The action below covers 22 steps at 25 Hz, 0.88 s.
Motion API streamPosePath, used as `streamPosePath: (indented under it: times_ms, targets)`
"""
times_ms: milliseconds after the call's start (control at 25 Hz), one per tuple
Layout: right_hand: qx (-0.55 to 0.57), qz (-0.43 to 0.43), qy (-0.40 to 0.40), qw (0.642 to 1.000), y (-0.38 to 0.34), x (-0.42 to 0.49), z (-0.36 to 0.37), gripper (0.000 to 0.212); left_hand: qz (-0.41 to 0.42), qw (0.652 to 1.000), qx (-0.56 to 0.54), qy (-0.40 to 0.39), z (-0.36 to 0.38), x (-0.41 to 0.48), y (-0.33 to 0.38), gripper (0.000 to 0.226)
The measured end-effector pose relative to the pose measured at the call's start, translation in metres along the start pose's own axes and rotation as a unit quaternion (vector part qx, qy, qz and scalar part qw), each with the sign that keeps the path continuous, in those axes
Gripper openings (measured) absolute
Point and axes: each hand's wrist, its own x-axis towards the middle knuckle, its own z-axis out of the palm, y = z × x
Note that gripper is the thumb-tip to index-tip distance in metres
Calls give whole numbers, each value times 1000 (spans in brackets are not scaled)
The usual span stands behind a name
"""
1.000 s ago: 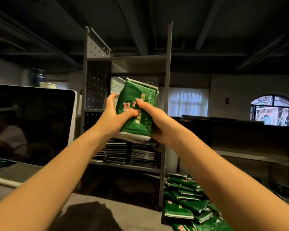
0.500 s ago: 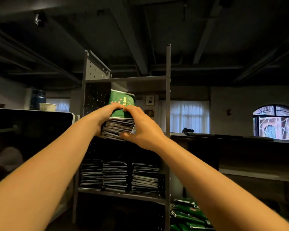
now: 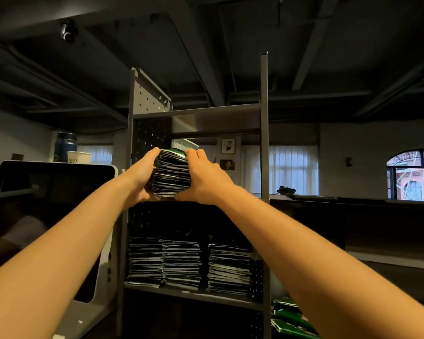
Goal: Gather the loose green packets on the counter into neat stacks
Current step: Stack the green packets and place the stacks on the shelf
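Note:
I hold a thick stack of green packets (image 3: pixel 171 173) flat between both hands, its layered edges facing me, at the level of the upper shelf of a grey metal rack (image 3: pixel 264 123). My left hand (image 3: pixel 142 176) grips the stack's left side and underside. My right hand (image 3: pixel 203 178) clamps its right side, fingers over the top. On the shelf below stand three neat stacks of packets (image 3: pixel 189 264). Loose green packets (image 3: pixel 291 319) lie in a pile at the bottom right, beside the rack's foot.
A large dark screen in a white frame (image 3: pixel 52 216) stands at the left, with a paper cup (image 3: pixel 78 157) and a blue bottle (image 3: pixel 65 145) on top behind it. A dark counter (image 3: pixel 353 204) runs to the right. Curtained windows are in the back wall.
The stack went from upright in my hands to lying flat, and both hands carried it up and forward to the upper shelf level. My view tilted upward.

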Motion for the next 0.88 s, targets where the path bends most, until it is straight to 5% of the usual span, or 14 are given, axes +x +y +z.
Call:
streamPosePath:
  times_ms: [80, 200, 320, 440, 760, 880]
  targets:
    - [-12, -1, -32, 999, 0, 14, 0, 83, 81, 993, 31, 83, 1, 4, -17, 40]
    - [-15, -8, -52, 998, -5, 30, 8, 83, 208, 930, 249, 175, -2, 5, -49, 47]
    - [11, 4, -58, 998, -6, 39, 18, 80, 250, 884, 351, 180, 4, -3, -81, 73]
    - [24, 14, -75, 997, -8, 50, 22, 79, 235, 826, 467, 211, 4, 4, -107, 75]
    - [89, 42, -84, 992, -14, 62, 36, 109, 184, 804, 515, 233, -1, 17, -116, 71]
    - [135, 34, -56, 989, -8, 49, 30, 106, 189, 807, 516, 219, -1, 11, -110, 67]
